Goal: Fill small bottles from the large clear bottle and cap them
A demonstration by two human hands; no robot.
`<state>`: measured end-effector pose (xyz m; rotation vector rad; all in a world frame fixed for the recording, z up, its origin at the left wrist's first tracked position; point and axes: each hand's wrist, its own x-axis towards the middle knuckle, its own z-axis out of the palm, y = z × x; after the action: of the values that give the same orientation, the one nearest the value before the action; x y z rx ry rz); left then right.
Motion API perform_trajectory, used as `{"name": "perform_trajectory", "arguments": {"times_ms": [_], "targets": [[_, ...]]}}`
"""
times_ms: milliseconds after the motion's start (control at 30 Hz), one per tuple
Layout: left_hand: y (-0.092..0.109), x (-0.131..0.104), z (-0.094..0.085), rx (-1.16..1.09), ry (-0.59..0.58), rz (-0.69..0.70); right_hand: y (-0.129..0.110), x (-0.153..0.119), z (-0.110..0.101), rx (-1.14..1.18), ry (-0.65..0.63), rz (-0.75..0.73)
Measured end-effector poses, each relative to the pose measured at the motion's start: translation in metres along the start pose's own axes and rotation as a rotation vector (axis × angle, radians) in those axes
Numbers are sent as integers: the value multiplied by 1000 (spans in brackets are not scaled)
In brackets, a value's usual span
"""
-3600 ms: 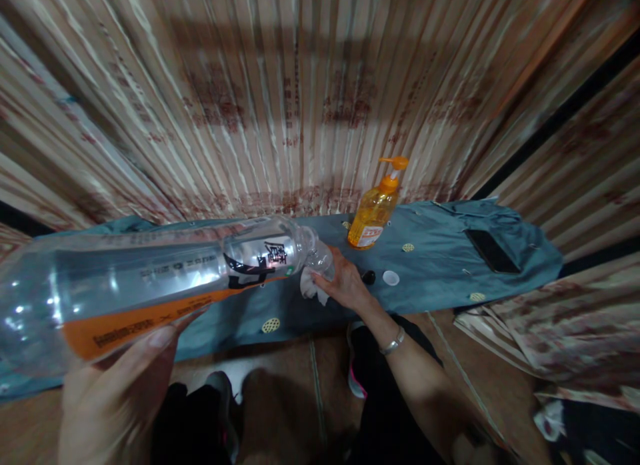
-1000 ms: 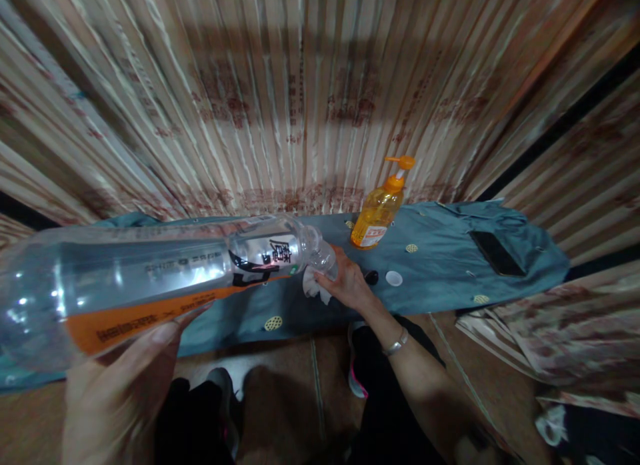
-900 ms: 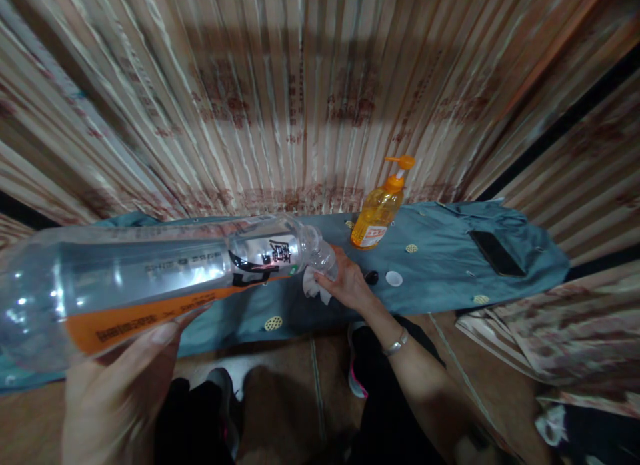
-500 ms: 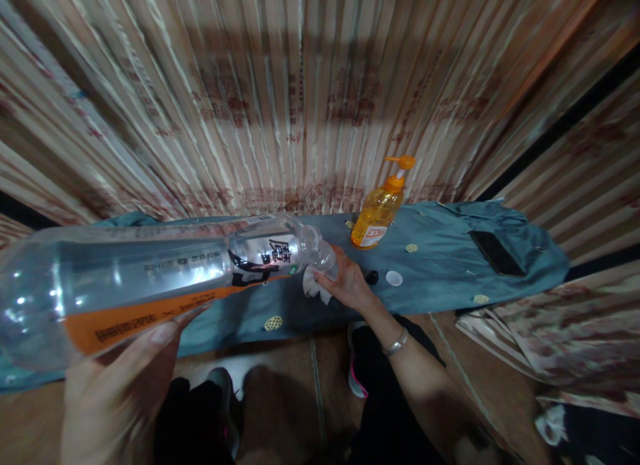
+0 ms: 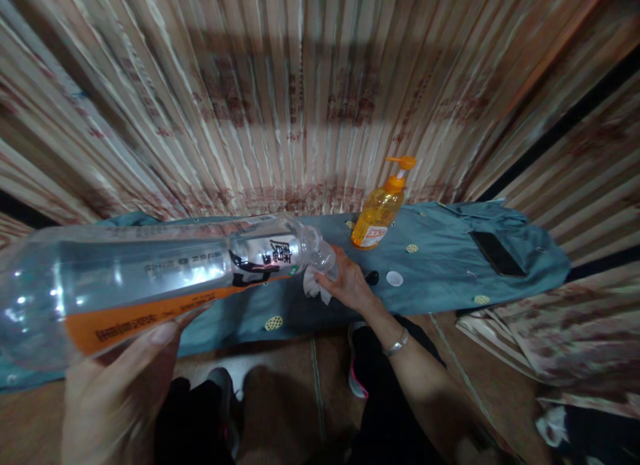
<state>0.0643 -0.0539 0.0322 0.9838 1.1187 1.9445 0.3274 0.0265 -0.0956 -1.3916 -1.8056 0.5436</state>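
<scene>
A large clear plastic bottle (image 5: 150, 271) with a silver and orange label lies almost level across the left of the view, its neck pointing right. My left hand (image 5: 125, 391) is closed round its lower side. My right hand (image 5: 345, 278) is closed on a small clear container (image 5: 324, 258), which meets the mouth of the bottle. Just below the container is a crumpled white tissue (image 5: 314, 286); whether my fingers touch it is unclear. A pump bottle (image 5: 377, 215) with yellow-orange liquid stands upright beyond my right hand.
The narrow surface has a teal cloth (image 5: 440, 251). A white cap (image 5: 395, 278) and a small black object (image 5: 372, 277) lie right of my right hand. A dark phone (image 5: 497, 253) rests farther right. Pleated curtains (image 5: 300, 105) hang behind.
</scene>
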Motion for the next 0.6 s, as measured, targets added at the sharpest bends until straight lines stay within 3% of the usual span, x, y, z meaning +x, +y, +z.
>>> {"name": "perform_trajectory", "arguments": {"times_ms": [233,600], "targets": [[-2,0,-6,-48,-22,3,2,0,1,-19,11,-8],[1,-2,2,-45,11,-26,0,0,1,-23,16,2]]}}
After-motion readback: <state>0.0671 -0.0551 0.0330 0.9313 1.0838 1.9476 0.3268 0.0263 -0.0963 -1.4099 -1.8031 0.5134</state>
